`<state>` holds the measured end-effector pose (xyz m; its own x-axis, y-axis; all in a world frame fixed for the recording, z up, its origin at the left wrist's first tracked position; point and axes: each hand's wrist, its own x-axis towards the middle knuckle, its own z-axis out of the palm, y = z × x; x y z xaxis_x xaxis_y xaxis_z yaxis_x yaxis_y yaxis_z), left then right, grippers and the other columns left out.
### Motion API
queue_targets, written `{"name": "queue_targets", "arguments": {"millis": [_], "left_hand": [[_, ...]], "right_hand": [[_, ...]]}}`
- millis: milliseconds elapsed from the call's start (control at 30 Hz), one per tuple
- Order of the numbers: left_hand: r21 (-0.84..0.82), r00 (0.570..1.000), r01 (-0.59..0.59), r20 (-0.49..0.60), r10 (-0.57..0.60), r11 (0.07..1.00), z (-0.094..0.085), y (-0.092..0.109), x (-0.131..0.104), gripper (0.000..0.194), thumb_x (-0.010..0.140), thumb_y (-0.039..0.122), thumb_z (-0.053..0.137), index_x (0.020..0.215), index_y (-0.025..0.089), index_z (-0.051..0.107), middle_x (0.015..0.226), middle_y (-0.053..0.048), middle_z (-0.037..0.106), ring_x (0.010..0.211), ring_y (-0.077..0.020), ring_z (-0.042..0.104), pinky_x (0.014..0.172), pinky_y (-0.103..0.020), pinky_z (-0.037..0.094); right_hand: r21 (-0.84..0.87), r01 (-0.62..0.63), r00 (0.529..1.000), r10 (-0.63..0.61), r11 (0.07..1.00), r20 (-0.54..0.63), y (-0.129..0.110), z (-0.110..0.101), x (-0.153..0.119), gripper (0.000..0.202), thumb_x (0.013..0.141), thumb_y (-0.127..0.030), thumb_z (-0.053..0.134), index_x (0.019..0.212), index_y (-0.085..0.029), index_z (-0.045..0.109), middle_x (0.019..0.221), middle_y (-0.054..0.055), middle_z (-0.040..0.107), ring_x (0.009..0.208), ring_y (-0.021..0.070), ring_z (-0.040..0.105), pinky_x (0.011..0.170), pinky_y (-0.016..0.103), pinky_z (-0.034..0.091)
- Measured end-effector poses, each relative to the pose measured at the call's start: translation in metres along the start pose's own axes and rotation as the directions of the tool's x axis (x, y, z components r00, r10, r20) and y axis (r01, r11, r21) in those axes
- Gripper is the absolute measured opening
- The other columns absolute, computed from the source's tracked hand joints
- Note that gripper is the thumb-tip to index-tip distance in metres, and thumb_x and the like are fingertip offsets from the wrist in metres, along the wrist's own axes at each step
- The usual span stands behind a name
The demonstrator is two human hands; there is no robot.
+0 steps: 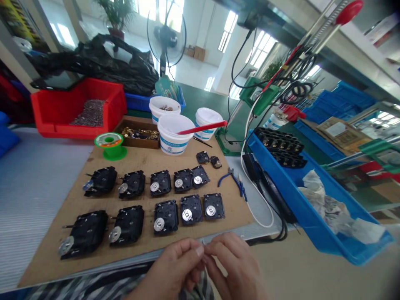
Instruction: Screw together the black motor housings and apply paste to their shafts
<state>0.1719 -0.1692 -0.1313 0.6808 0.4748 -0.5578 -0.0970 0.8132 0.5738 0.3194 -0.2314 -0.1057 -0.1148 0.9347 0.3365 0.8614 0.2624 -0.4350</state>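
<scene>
My left hand [179, 266] and my right hand [233, 264] meet in front of the bench edge, fingertips pinched together. Between them a small shiny bit shows, too tiny to name. Just beyond my fingers, two rows of black square mechanisms lie on a cardboard sheet [125, 260]. Nearest are a mechanism with a silver disc [214, 205] and another beside it [191, 208]. Larger units at the left, such as this black mechanism [90, 233], have a protruding metal shaft. Two smaller black parts [203, 157] sit further back.
Blue-handled pliers [231, 177] and a soldering iron [243, 189] with a white cable lie at the right. Behind stand a green solder spool [114, 152], white tubs [173, 141], a red bin [68, 129] and a green-based press [231, 143]. A blue crate [300, 200] overhangs the right side.
</scene>
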Motion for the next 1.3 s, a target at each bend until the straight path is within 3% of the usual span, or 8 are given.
{"name": "queue_targets", "arguments": {"millis": [133,367,500,600,667,767,833,1300], "left_hand": [[0.237,1.0,-0.018,0.028,0.012,0.971,-0.005,-0.006,0.008,0.051,0.061,0.064,0.077,0.065,0.018,0.054,0.043,0.011,0.034,0.045,-0.0074,0.025,0.047,-0.023,0.017],[0.22,0.995,0.065,0.059,-0.079,0.973,0.006,0.008,0.005,0.049,0.065,0.066,0.07,0.069,0.02,0.051,0.044,0.013,0.028,0.043,-0.0068,0.016,0.045,-0.024,0.012],[0.43,0.994,-0.108,0.041,0.1,0.896,0.011,0.014,0.011,0.038,0.076,0.054,0.062,0.067,0.018,0.058,0.05,0.007,0.043,0.049,-0.0106,0.036,0.051,-0.024,0.029],[0.741,0.958,-0.263,0.126,0.257,0.618,0.018,0.026,0.016,0.031,0.089,0.034,0.047,0.1,0.017,0.07,0.089,-0.006,0.071,0.086,-0.0216,0.062,0.08,-0.031,0.044],[0.916,0.964,-0.202,0.123,0.238,0.346,0.024,0.034,0.019,0.044,0.093,0.028,0.041,0.134,0.023,0.054,0.112,-0.012,0.072,0.104,-0.0276,0.064,0.091,-0.04,0.045],[0.998,0.987,-0.061,0.059,0.148,0.006,0.031,0.037,0.024,0.057,0.096,0.025,0.038,0.152,0.024,0.026,0.111,-0.017,0.073,0.103,-0.0331,0.068,0.088,-0.048,0.049],[0.994,0.989,-0.051,0.064,0.132,-0.1,0.033,0.033,0.027,0.06,0.096,0.023,0.038,0.153,0.023,0.021,0.108,-0.018,0.073,0.101,-0.0329,0.069,0.086,-0.047,0.051],[0.997,0.993,-0.009,0.017,0.115,-0.071,0.028,0.028,0.035,0.067,0.091,0.017,0.044,0.153,0.025,0.019,0.102,-0.021,0.074,0.094,-0.037,0.07,0.08,-0.051,0.053]], "right_hand": [[0.027,-0.033,0.999,0.032,0.999,0.043,0.008,-0.001,-0.012,0.015,0.096,-0.019,0.051,0.092,-0.021,0.064,0.076,0.003,0.063,0.069,0.0163,0.06,0.06,0.024,0.047],[0.245,-0.086,0.995,0.071,0.966,0.07,0.009,-0.01,-0.01,0.018,0.091,-0.011,0.055,0.101,-0.02,0.067,0.083,0.003,0.067,0.072,0.0129,0.066,0.064,0.018,0.052],[0.287,-0.168,0.986,0.156,0.943,0.061,0.018,-0.021,-0.004,0.013,0.09,-0.013,0.056,0.086,-0.02,0.066,0.072,0.0,0.061,0.064,0.0118,0.061,0.057,0.019,0.047],[0.201,-0.219,0.975,0.205,0.955,0.087,0.038,-0.029,0.008,0.013,0.09,-0.014,0.056,0.081,-0.02,0.064,0.07,-0.001,0.059,0.064,0.0131,0.058,0.057,0.021,0.044],[0.08,-0.243,0.963,0.23,0.967,0.14,0.053,-0.032,0.019,0.012,0.088,-0.013,0.057,0.081,-0.019,0.064,0.073,0.001,0.06,0.068,0.0148,0.059,0.061,0.024,0.043],[-0.107,-0.264,0.903,0.284,0.959,0.322,0.068,-0.034,0.036,0.011,0.085,-0.009,0.06,0.08,-0.019,0.064,0.081,0.002,0.062,0.076,0.0164,0.061,0.066,0.025,0.043],[-0.172,-0.26,0.862,0.309,0.95,0.401,0.07,-0.033,0.044,0.012,0.084,-0.008,0.062,0.078,-0.019,0.064,0.083,0.002,0.062,0.078,0.0166,0.061,0.068,0.025,0.042],[-0.432,-0.207,0.736,0.43,0.878,0.523,0.055,-0.03,0.077,0.015,0.083,-0.016,0.063,0.068,-0.019,0.066,0.077,0.003,0.067,0.068,0.0186,0.063,0.055,0.025,0.03]]}}
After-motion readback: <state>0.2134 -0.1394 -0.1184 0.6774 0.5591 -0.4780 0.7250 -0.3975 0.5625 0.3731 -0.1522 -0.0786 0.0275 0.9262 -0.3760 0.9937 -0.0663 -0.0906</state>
